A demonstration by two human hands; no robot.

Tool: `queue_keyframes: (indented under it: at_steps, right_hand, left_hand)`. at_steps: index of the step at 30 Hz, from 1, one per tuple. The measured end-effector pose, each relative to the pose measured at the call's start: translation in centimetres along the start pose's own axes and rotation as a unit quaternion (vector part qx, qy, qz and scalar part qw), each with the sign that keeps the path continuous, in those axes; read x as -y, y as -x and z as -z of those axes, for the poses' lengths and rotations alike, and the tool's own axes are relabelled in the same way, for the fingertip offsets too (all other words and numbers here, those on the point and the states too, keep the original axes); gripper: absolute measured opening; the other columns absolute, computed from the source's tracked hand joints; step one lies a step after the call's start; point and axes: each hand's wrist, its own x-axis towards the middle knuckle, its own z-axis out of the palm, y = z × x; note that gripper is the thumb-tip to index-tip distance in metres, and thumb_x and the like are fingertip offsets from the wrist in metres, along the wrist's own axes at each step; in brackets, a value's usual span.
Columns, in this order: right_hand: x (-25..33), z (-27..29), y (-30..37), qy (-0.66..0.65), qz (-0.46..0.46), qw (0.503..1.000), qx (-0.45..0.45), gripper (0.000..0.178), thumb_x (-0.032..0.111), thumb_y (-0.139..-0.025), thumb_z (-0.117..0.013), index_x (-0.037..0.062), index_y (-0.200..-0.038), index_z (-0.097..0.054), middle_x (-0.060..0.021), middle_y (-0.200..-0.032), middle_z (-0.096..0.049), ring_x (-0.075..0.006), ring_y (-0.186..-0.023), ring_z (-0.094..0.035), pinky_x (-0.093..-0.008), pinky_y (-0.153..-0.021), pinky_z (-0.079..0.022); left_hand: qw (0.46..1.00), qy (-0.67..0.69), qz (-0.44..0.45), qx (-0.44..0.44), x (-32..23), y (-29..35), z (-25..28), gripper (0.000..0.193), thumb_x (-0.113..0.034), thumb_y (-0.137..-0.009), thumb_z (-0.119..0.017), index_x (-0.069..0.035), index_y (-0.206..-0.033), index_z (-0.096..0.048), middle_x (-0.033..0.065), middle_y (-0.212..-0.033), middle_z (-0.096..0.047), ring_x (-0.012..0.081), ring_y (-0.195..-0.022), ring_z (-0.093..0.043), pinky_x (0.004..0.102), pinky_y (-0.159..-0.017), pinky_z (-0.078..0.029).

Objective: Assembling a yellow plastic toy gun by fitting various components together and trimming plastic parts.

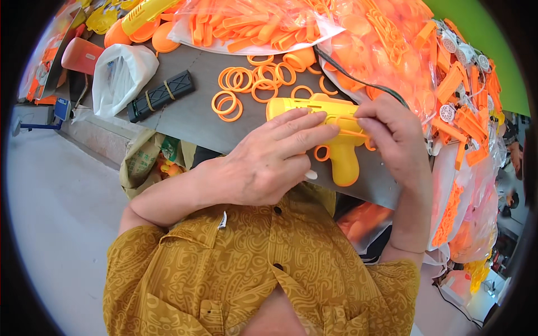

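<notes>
A yellow toy gun [343, 162] lies at the near edge of the dark table, its grip toward me and an orange trigger below its body. My left hand [274, 151] rests on its side from the left, fingers stretched out across the yellow body. The thumb is lower, apart from the gun. At the gun's right end, my right hand [392, 134] pinches a thin orange plastic strip [348, 131] between thumb and finger. That strip lies along the gun's side, near my left fingertips. The fingers partly cover it, so its full shape is hidden.
Several loose orange rings [238, 79] lie beyond my left hand. A black block with rubber bands [162, 95] and a white bag [120, 75] are farther left. Clear bags of orange parts [252, 28] fill the back; a black cable [364, 81] runs behind the gun.
</notes>
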Motion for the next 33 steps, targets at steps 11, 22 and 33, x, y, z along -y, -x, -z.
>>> queue_keyframes:
  at_steps: [11,22,33]
  right_hand:
    - [-0.2,-2.3,0.5,0.17,0.098,0.978,-0.071,0.009,-0.004,-0.074,-0.053,0.0017,-0.081,-0.054,-0.0089,-0.074,-0.049,-0.0236,-0.061,-0.052,-0.0298,-0.054,-0.042]
    - [0.0,-2.9,0.8,0.258,0.131,0.952,-0.103,0.022,-0.007,-0.067,-0.051,0.0047,-0.085,-0.053,-0.0096,-0.079,-0.049,-0.0274,-0.063,-0.055,-0.0338,-0.053,-0.044]
    - [2.6,-3.6,3.4,-0.185,0.022,0.976,-0.113,0.024,0.009,-0.077,-0.062,0.0004,-0.097,-0.05,-0.0087,-0.092,-0.057,-0.0123,-0.071,-0.056,-0.0244,-0.06,-0.045]
  left_hand:
    - [0.999,-0.053,-0.004,-0.004,0.4,0.1,-0.6,0.016,-0.007,-0.062,-0.062,0.002,-0.066,-0.049,0.0242,-0.118,-0.047,0.0362,-0.11,-0.048,0.0456,-0.088,-0.039]
    - [0.994,-0.101,-0.02,0.024,0.7,0.1,-0.5,0.016,-0.007,-0.064,-0.062,0.001,-0.067,-0.049,0.0209,-0.117,-0.049,0.0345,-0.109,-0.047,0.0449,-0.088,-0.04]
    - [0.813,0.46,0.292,-0.205,-1.6,-2.1,1.0,0.019,-0.014,-0.08,-0.056,0.002,-0.082,-0.064,0.0194,-0.108,-0.054,0.02,-0.1,-0.049,0.0331,-0.084,-0.038]
